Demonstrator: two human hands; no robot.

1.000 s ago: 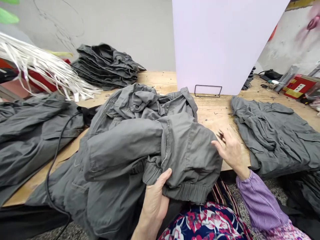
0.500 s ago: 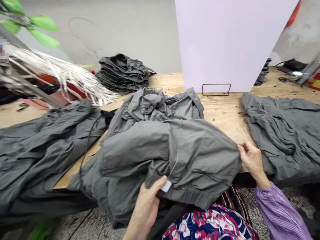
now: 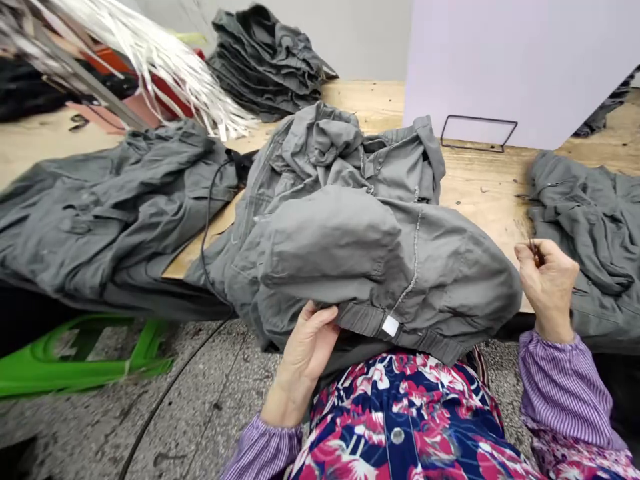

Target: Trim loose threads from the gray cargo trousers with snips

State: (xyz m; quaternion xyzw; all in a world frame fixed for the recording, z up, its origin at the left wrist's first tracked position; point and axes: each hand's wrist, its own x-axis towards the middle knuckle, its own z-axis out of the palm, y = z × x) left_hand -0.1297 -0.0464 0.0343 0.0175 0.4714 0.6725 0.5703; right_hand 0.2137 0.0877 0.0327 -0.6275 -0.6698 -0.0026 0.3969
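A pair of grey trousers (image 3: 345, 233) lies over the table edge and my lap, its elastic waistband (image 3: 363, 319) toward me. My left hand (image 3: 313, 337) pinches the waistband between thumb and fingers. A small white label (image 3: 391, 325) sits on the band, right of that grip, below a pale seam (image 3: 416, 257). Off the cloth to the right, my right hand (image 3: 549, 283) is closed around a small dark thing with a thin point (image 3: 537, 253). Most of it is hidden in the fingers, so its kind is unclear.
More grey garments lie to the left (image 3: 100, 213) and right (image 3: 600, 247). Behind stand a folded grey stack (image 3: 270, 63), a bundle of white strips (image 3: 155, 60) and a pale board (image 3: 500, 60) with a wire stand (image 3: 475, 147). A black cable (image 3: 206, 227) hangs left, above a green stool (image 3: 90, 360).
My right hand has let go of the trousers' right side and now holds the small dark thing. My left hand has moved from the label to the waistband left of it. The view has tilted down.
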